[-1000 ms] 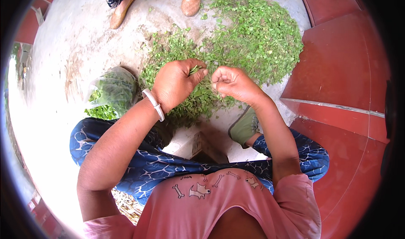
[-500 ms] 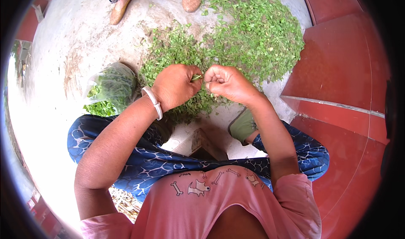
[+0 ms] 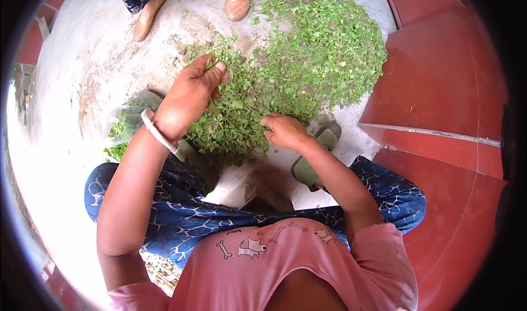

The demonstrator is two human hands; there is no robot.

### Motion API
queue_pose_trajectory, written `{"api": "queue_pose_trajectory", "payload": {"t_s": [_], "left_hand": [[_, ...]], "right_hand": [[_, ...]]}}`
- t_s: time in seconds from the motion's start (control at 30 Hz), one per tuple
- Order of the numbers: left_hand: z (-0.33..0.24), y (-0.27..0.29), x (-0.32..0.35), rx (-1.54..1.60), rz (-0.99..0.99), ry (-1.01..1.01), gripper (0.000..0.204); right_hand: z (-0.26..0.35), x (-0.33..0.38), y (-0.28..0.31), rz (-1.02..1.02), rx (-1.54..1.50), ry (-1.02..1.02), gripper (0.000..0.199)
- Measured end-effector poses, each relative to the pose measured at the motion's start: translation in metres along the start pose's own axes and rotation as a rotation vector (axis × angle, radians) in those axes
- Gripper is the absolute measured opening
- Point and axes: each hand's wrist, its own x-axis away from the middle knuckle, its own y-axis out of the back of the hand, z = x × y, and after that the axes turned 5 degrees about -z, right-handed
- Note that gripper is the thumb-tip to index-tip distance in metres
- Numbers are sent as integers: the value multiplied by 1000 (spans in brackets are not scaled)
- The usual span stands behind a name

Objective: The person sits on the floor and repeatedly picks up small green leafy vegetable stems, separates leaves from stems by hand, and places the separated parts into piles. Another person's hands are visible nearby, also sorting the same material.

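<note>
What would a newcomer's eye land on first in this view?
The big heap of green leafy sprigs spread on the grey floor, top centre. The left hand pinches sprigs at its near edge; the right hand rests on the greens beside it.

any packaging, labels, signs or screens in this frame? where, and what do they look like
Clear plastic bag: on the concrete floor, just left of the left hand and its wrist; crumpled, see-through, with green leaves inside.
No labels, signs or screens in view.
</note>
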Motion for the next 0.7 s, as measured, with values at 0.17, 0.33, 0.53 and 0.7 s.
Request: {"api": "queue_pose_trajectory", "payload": {"t_s": [0.17,0.33,0.53,0.7], "left_hand": [[-11,2,8,134,-65,61,22],[-9,2,10,96,-82,65,24],[-4,6,14,23,-67,9,23],[0,5,11,6,-83,-21,23]], "right_hand": [[-44,-42,15,-391,-89,-265,23],[-75,-75,12,-556,191,-300,19],[-67,-68,13,-94,57,-132,14],[-53,-33,46,106,-832,-208,20]]}}
